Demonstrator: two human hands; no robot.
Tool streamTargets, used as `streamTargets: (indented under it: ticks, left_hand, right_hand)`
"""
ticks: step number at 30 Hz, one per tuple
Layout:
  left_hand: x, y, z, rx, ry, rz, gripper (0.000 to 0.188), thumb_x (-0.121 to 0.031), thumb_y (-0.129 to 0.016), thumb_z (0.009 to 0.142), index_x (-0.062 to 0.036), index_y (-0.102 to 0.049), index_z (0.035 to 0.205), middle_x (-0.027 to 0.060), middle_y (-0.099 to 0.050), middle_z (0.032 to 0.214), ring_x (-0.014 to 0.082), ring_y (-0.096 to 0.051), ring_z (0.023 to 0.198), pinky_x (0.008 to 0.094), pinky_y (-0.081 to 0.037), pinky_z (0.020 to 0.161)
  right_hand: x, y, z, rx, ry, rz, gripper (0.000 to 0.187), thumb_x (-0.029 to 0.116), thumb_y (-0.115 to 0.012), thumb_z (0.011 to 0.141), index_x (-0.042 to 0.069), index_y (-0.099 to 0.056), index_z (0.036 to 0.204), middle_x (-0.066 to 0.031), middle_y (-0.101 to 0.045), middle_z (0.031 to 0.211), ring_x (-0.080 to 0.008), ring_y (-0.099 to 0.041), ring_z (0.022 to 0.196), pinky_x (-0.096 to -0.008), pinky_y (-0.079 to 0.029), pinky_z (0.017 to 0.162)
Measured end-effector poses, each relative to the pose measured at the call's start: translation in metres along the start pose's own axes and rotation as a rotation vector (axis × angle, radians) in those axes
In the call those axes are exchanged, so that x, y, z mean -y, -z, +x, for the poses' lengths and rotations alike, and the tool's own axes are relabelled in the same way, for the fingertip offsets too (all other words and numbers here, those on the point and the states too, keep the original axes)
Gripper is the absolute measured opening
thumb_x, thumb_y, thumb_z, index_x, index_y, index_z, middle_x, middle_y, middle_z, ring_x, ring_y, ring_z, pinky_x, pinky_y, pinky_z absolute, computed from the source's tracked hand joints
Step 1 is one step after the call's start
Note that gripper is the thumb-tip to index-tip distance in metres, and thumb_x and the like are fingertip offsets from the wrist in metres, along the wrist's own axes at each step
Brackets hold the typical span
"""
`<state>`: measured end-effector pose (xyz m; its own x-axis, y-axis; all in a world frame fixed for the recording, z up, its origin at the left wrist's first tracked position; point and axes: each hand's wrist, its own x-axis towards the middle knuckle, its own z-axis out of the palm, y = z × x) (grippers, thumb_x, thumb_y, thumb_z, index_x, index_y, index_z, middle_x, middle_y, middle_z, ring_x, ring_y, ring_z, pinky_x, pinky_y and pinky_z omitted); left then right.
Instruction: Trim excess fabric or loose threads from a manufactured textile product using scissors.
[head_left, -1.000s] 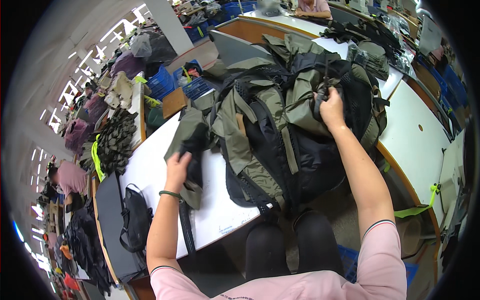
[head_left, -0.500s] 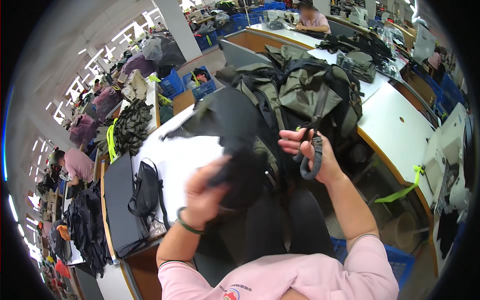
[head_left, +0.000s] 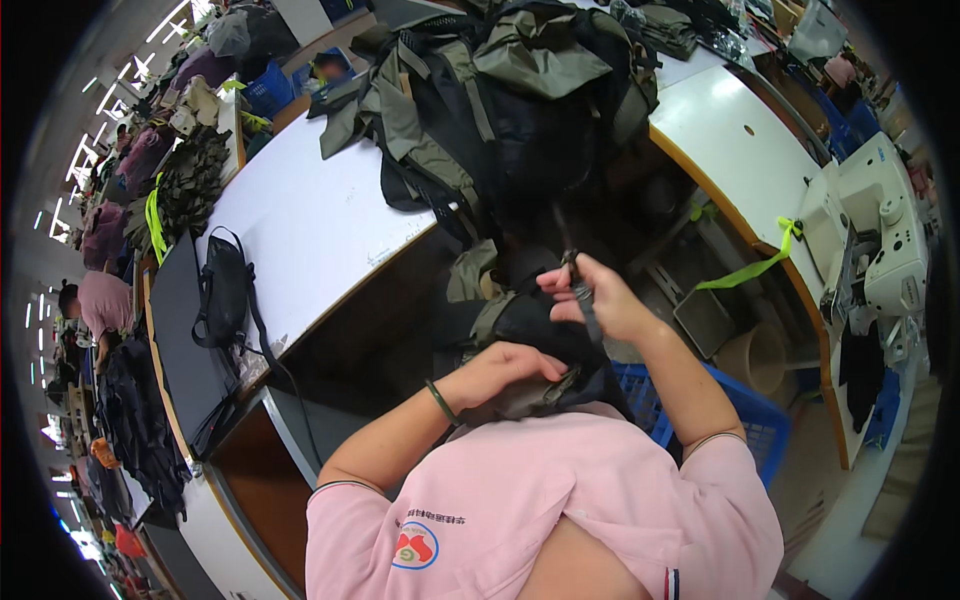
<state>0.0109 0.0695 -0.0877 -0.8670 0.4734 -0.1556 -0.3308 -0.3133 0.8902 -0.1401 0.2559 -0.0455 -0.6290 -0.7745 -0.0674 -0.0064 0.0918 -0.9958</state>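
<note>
In my right hand [head_left: 605, 295] is a pair of scissors [head_left: 584, 300] with dark, wrapped-looking handles, its narrow blades pointing away from me. My left hand [head_left: 510, 368] is low, close to my chest, its fingers closed on an olive-and-black fabric piece [head_left: 492, 318] that lies over my lap. Just how the fingers grip the cloth is partly hidden. Beyond my hands, a large olive-and-black backpack [head_left: 535, 115] is heaped on the white table [head_left: 310, 215], some of it hanging over the near edge.
To the left lie a small black bag [head_left: 226, 285] with a strap and dark flat sheets [head_left: 190, 325]. A sewing machine [head_left: 885, 225] stands at right, near a neon-yellow strip [head_left: 750, 270]. Below are a blue crate [head_left: 735, 400] and a beige bin [head_left: 752, 358].
My left hand has come down from the table side to my lap, and the dark piece with it. My right hand has shifted slightly left, still holding the scissors. The view has tilted downward.
</note>
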Motion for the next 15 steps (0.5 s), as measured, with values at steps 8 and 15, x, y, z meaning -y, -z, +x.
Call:
streamTargets:
  ticks: [8,15]
  left_hand:
    - [0.037,0.01,-0.02,-0.569,0.564,-0.646,0.076,-0.075,-0.047,0.088,-0.0017,-0.064,0.101,0.0125,-0.068,0.092,0.0259,-0.069,0.079,0.0401,-0.056,0.079]
    - [-0.035,0.047,-0.018,-0.64,-0.428,-0.08,0.054,-0.042,-0.055,0.098,-0.0023,-0.047,0.133,0.0146,-0.06,0.118,0.0237,-0.063,0.098,0.0382,-0.05,0.091]
  right_hand:
    - [-0.067,-0.049,-0.048,0.232,-0.168,-0.142,0.037,0.003,-0.08,0.075,0.001,-0.058,0.105,-0.0079,-0.062,0.095,-0.0137,-0.059,0.092,-0.0301,-0.049,0.082]
    - [0.017,0.005,-0.038,-0.078,0.168,0.175,0.03,-0.002,-0.077,0.072,0.007,-0.058,0.093,-0.0013,-0.055,0.099,-0.0125,-0.053,0.096,-0.0274,-0.041,0.087]
